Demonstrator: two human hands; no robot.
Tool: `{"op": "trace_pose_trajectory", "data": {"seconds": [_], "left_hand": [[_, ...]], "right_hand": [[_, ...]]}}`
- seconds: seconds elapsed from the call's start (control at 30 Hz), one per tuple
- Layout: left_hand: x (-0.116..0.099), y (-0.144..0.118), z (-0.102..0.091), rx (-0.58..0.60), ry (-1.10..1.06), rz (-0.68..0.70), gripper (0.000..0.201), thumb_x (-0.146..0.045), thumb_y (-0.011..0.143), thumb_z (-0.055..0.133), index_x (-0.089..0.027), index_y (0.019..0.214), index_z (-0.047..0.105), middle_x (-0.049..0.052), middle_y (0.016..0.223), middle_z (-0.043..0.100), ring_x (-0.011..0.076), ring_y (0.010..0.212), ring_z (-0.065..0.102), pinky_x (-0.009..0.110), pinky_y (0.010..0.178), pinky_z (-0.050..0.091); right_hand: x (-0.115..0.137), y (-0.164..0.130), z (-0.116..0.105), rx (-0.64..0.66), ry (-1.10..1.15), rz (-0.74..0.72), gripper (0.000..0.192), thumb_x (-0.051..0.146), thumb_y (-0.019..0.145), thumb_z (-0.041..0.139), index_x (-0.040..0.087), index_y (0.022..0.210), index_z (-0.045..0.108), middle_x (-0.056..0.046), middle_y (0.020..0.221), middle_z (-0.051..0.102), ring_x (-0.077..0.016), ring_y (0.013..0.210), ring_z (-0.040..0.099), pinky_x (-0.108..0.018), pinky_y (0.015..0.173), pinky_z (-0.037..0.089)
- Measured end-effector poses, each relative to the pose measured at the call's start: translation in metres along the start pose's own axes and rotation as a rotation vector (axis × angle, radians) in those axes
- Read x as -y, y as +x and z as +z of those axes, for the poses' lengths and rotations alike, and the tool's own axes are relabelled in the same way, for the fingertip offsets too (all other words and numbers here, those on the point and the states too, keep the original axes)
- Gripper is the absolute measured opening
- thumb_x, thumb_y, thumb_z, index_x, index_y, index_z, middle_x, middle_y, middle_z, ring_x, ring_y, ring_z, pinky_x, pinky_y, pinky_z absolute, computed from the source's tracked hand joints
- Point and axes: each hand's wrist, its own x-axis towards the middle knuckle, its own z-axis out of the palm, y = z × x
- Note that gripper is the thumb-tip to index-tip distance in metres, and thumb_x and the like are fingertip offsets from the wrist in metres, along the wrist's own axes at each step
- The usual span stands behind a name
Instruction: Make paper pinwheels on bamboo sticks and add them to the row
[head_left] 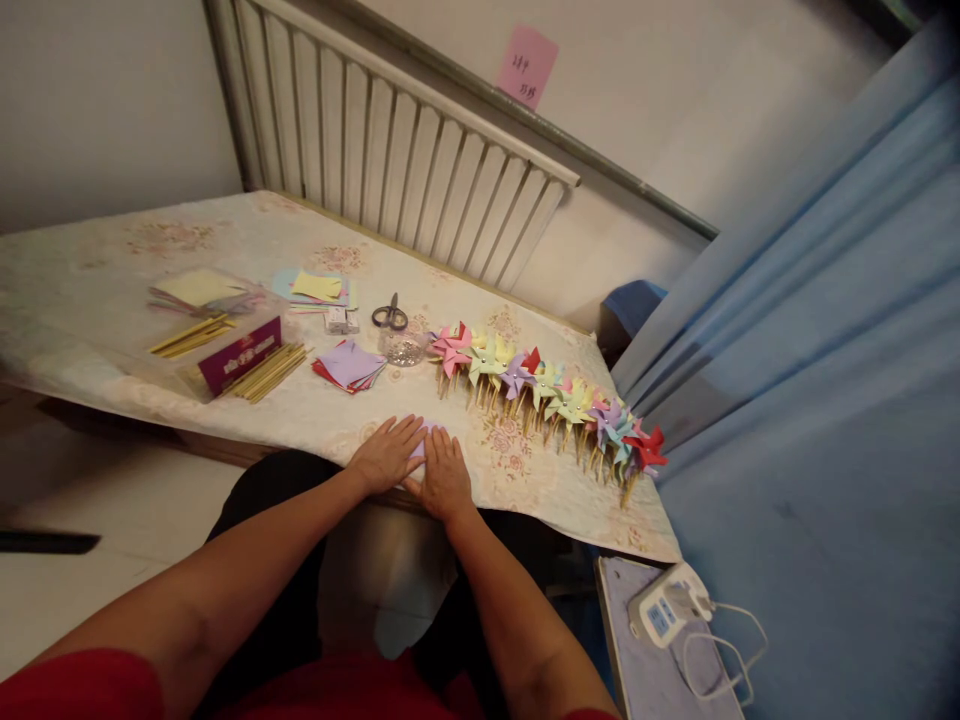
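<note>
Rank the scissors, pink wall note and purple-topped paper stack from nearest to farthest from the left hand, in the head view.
1. Purple-topped paper stack: ahead of the left hand, slightly to its left.
2. Scissors: farther back, almost straight ahead.
3. Pink wall note: farthest, up on the wall, ahead and to the right.

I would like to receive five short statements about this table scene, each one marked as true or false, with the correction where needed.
1. The left hand and the right hand both rest on purple paper. True.
2. The scissors lie on top of the pinwheels. False: the scissors lie on the floral tablecloth, apart from the pinwheels.
3. The pinwheels form a row to the right of the hands. True.
4. The paper stack nearest the hands has a yellow top sheet. False: that paper stack has a purple one.
5. A radiator is beyond the table. True.
</note>
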Motion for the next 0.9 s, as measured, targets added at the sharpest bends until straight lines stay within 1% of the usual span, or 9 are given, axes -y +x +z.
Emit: {"op": "trace_pose_trajectory", "data": {"seconds": [0.37,0.5,0.63,0.8,0.9], "left_hand": [[-0.0001,-0.0016,0.0012,-0.01,-0.012,-0.003,0.054,-0.042,0.099,0.042,-0.016,0.145,0.053,0.015,0.155,0.048,0.0293,0.147,0.039,0.05,0.119,0.027],[-0.0001,-0.0018,0.0018,-0.014,-0.003,-0.007,0.053,-0.043,0.099,0.043,-0.017,0.145,0.053,0.014,0.155,0.048,0.029,0.147,0.039,0.05,0.12,0.027],[0.0,-0.0017,0.0022,-0.001,0.009,-0.002,0.055,-0.043,0.1,0.041,-0.014,0.145,0.052,0.015,0.155,0.048,0.0296,0.147,0.038,0.05,0.12,0.026],[0.0001,-0.0017,0.0016,-0.005,0.001,-0.007,0.054,-0.043,0.099,0.043,-0.018,0.146,0.052,0.013,0.155,0.048,0.0284,0.147,0.038,0.048,0.12,0.026],[-0.0002,-0.0015,0.0019,-0.001,-0.001,-0.008,0.054,-0.042,0.099,0.043,-0.016,0.146,0.052,0.014,0.155,0.048,0.0287,0.147,0.038,0.049,0.12,0.026]], "right_hand": [[-0.0011,-0.0009,0.0064,-0.011,0.007,0.004,0.093,0.063,0.09,0.054,0.002,0.155,0.028,-0.023,0.161,0.032,-0.0339,0.153,0.022,-0.052,0.123,0.019],[-0.0013,-0.0008,0.0056,-0.011,0.017,0.0,0.093,0.062,0.09,0.055,0.001,0.155,0.028,-0.024,0.161,0.032,-0.0341,0.153,0.023,-0.052,0.123,0.019],[-0.0007,-0.0008,0.0033,-0.009,0.009,-0.006,0.088,0.058,0.091,0.055,0.001,0.154,0.03,-0.024,0.16,0.033,-0.034,0.153,0.024,-0.053,0.123,0.019],[0.0005,-0.0008,0.0008,-0.019,0.029,-0.009,0.086,0.056,0.091,0.055,0.0,0.153,0.032,-0.025,0.159,0.035,-0.034,0.152,0.025,-0.053,0.123,0.02],[0.0011,-0.0008,0.0,-0.016,0.032,-0.007,0.085,0.055,0.092,0.055,0.0,0.152,0.033,-0.025,0.159,0.035,-0.0337,0.152,0.025,-0.053,0.123,0.019]]}}
